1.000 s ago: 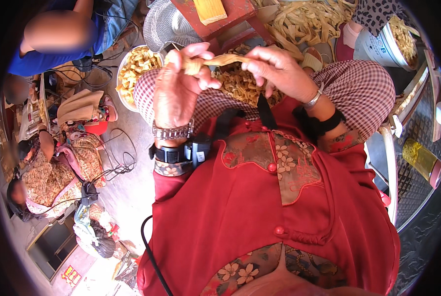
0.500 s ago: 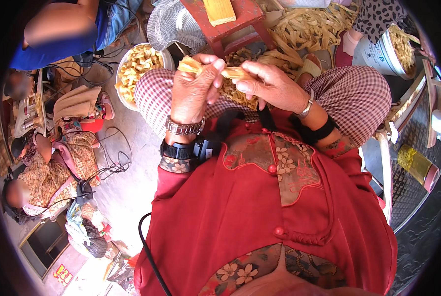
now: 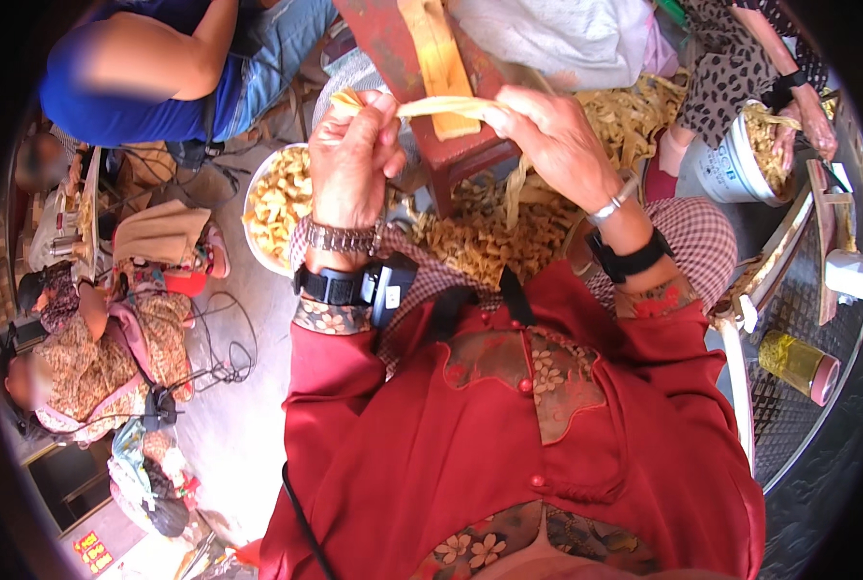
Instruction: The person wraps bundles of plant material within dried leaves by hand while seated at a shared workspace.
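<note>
A long pale-yellow strip [image 3: 446, 104], fibrous and flat, is stretched between my two hands above a red stool. My left hand [image 3: 347, 164] pinches its left end, where a short yellow tail pokes out past the fingers. The right end is held between the thumb and fingers of my right hand [image 3: 557, 145]. Below my hands, between my knees, lies a heap of yellowish-brown curled pieces [image 3: 489, 237]. A white bucket [image 3: 254, 230] full of short, knotted-looking yellow pieces [image 3: 282, 193] stands by my left knee.
On the red stool [image 3: 373, 24] rests a yellow wooden block [image 3: 436, 58]. Loose strips [image 3: 634, 116] spread beyond it beside a whitish sack [image 3: 557, 39]. At far right, another person's hands [image 3: 808, 135] reach over a white bucket [image 3: 717, 169]. A person in blue [image 3: 151, 87] sits far left; cables [image 3: 219, 338] lie on the floor.
My hands have moved apart and away from me, the right one farther right, drawing the strip out long between them. The co-worker's hands have come into view at the right bucket.
</note>
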`<state>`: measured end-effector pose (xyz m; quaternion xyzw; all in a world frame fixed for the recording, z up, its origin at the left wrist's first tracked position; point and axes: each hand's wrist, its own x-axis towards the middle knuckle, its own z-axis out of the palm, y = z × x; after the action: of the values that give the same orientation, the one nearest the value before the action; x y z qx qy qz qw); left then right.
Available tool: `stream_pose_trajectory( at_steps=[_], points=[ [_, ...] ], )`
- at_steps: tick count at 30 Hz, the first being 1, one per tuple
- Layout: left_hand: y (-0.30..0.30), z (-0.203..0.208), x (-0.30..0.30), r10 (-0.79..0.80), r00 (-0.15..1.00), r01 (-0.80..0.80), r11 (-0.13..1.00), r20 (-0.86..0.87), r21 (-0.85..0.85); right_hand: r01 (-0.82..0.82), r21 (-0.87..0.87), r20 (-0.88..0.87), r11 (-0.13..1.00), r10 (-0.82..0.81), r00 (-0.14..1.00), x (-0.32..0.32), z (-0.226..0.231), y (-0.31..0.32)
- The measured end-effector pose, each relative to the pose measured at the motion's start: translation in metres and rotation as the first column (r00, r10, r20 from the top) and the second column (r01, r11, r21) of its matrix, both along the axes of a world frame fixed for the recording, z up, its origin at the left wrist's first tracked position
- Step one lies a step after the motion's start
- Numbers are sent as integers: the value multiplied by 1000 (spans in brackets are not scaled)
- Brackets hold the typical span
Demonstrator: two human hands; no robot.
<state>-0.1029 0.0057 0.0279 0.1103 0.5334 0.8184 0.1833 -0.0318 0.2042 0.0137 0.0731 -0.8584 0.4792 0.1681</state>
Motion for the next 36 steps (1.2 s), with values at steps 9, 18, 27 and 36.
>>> stream_pose_trajectory(
  at_steps=[9,18,27,36],
  points=[
    [37,5,-56,-17,991,-4,988,-136,-153,204,244,-116,948,-180,977,-63,-8,30],
    [11,-11,-36,-72,992,5,837,-101,-547,167,-122,157,978,-147,977,-8,-29,20],
    [-26,-84,64,-315,945,323,854,90,-407,-239,-331,-6,913,252,968,60,-21,-56],
    [-9,-72,65,-254,789,310,951,559,-6,-473,-362,0,804,507,862,93,-53,-100]
  ],
)
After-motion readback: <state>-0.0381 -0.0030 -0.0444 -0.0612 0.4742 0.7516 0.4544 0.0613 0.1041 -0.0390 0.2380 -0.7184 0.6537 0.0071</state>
